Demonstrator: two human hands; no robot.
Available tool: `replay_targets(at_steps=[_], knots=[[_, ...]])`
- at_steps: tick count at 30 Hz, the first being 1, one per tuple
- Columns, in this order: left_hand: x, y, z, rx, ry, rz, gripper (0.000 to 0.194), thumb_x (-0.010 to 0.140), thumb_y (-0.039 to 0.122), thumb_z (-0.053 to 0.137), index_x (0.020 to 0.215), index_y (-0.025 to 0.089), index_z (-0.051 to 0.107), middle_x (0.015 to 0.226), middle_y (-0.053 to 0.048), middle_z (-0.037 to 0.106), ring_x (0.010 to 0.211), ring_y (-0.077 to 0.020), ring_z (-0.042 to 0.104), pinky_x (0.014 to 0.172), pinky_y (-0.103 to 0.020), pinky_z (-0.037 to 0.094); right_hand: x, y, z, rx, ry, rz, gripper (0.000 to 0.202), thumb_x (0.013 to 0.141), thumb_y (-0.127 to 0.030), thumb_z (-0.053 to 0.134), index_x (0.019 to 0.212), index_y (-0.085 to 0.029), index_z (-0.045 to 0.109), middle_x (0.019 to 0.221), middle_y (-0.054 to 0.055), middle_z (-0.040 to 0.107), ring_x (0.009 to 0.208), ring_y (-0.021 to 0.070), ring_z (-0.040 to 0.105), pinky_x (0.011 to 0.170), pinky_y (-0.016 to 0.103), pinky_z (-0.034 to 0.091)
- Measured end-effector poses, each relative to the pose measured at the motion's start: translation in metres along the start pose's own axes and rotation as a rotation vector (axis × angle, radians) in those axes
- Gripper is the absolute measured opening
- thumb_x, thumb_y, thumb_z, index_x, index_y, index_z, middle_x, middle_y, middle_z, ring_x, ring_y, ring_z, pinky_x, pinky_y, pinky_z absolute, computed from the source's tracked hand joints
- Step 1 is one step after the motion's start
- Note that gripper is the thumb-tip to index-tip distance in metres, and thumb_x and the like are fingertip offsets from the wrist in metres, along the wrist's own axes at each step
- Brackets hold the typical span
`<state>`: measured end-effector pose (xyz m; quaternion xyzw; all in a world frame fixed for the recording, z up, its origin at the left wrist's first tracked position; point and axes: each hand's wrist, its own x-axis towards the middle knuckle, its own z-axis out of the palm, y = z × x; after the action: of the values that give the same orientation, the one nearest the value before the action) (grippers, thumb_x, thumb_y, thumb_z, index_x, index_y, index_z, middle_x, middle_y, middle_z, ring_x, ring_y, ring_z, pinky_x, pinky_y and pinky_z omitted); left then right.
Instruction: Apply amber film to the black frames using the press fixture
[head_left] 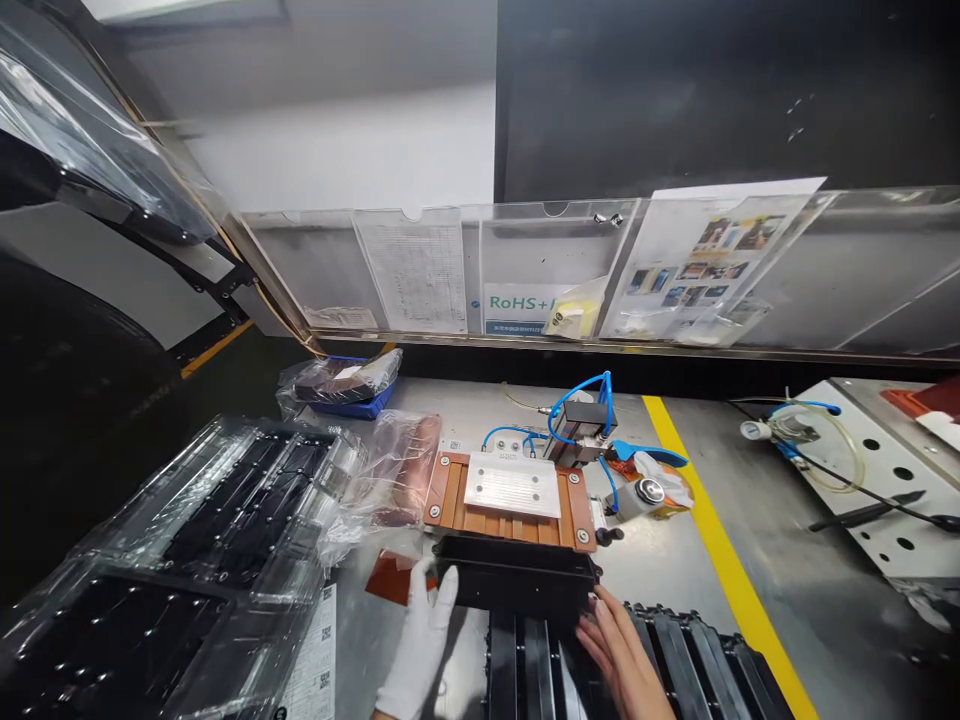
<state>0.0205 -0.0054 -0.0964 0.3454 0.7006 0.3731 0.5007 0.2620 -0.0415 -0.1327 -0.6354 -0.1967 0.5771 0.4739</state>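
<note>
Hands sit apart at a long black box's ends. White-gloved, the left hand angles upward, clamped on the left end, thumb on the near face. Just beyond the box, an orange-brown fixture rests on the worktop. Bare, the right hand slants up-left, fingers extended at the right end; whether it grips, I cannot tell.

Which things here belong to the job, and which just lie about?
Seemingly in use: black housing, gloved left hand, bare right hand, brown fixture with metal plate.
Seemingly lying about: blue tray, plastic bag, orange sheet, silver-topped bottle.
</note>
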Motion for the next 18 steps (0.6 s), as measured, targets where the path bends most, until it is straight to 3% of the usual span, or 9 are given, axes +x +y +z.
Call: replay_targets(at_steps=[4,7,9,12,14,16,18], knots=[[-0.018,0.009,-0.008,-0.101,0.076,-0.008,0.022,0.087,0.040,0.046,0.103,0.026,0.051,0.114,-0.006,0.059,0.122,-0.0242,0.050,0.113,-0.041,0.033,-0.037,-0.006,0.003,0.063,-0.113,-0.004,0.055,0.079,-0.065,0.052,0.120,-0.028,0.048,0.138,0.009,0.053,0.132,0.0262,0.045,0.112,0.046,0.034],[-0.023,0.019,-0.013,-0.064,0.104,0.053,0.016,0.087,0.038,0.047,0.097,0.027,0.052,0.107,-0.005,0.060,0.119,-0.0247,0.051,0.111,-0.041,0.035,-0.052,-0.014,0.003,-0.061,-0.128,-0.089,0.067,0.074,-0.070,0.053,0.128,-0.031,0.045,0.140,0.010,0.052,0.137,0.0284,0.037,0.115,0.053,0.023],[-0.025,0.021,-0.016,-0.048,0.074,0.131,0.020,0.088,0.041,0.047,0.100,0.026,0.052,0.107,-0.005,0.060,0.118,-0.0251,0.052,0.109,-0.040,0.037,-0.057,-0.018,0.000,-0.169,-0.226,-0.118,0.073,0.072,-0.073,0.055,0.133,-0.032,0.046,0.141,0.009,0.052,0.137,0.0294,0.037,0.115,0.052,0.025],[-0.026,0.024,-0.024,-0.012,-0.038,0.270,0.031,0.090,0.046,0.045,0.112,0.025,0.052,0.116,-0.006,0.059,0.119,-0.0243,0.051,0.108,-0.038,0.037,-0.060,-0.023,-0.007,-0.385,-0.335,-0.110,0.062,0.077,-0.067,0.053,0.129,-0.034,0.055,0.141,0.005,0.053,0.134,0.0287,0.043,0.112,0.045,0.033],[-0.028,0.030,-0.033,0.116,-0.022,0.403,0.038,0.084,0.046,0.057,0.117,0.025,0.055,0.124,-0.007,0.058,0.119,-0.0253,0.051,0.107,-0.039,0.038,-0.061,-0.025,-0.011,-0.488,-0.297,-0.135,0.053,0.080,-0.064,0.051,0.123,-0.035,0.060,0.140,0.004,0.053,0.133,0.0285,0.044,0.110,0.043,0.037],[-0.030,0.040,-0.043,0.338,-0.050,0.555,0.037,0.075,0.042,0.070,0.108,0.027,0.065,0.116,-0.008,0.064,0.109,-0.0273,0.057,0.101,-0.040,0.043,-0.062,-0.025,-0.013,-0.542,-0.226,-0.191,0.050,0.081,-0.063,0.049,0.119,-0.035,0.064,0.139,0.004,0.054,0.133,0.0291,0.044,0.108,0.044,0.039],[-0.033,0.053,-0.049,0.577,-0.231,0.628,0.029,0.073,0.041,0.071,0.100,0.030,0.071,0.104,-0.008,0.070,0.094,-0.0273,0.064,0.090,-0.039,0.048,-0.064,-0.024,-0.014,-0.586,-0.190,-0.233,0.049,0.081,-0.063,0.050,0.118,-0.035,0.065,0.138,0.005,0.055,0.134,0.0297,0.043,0.109,0.046,0.037]])
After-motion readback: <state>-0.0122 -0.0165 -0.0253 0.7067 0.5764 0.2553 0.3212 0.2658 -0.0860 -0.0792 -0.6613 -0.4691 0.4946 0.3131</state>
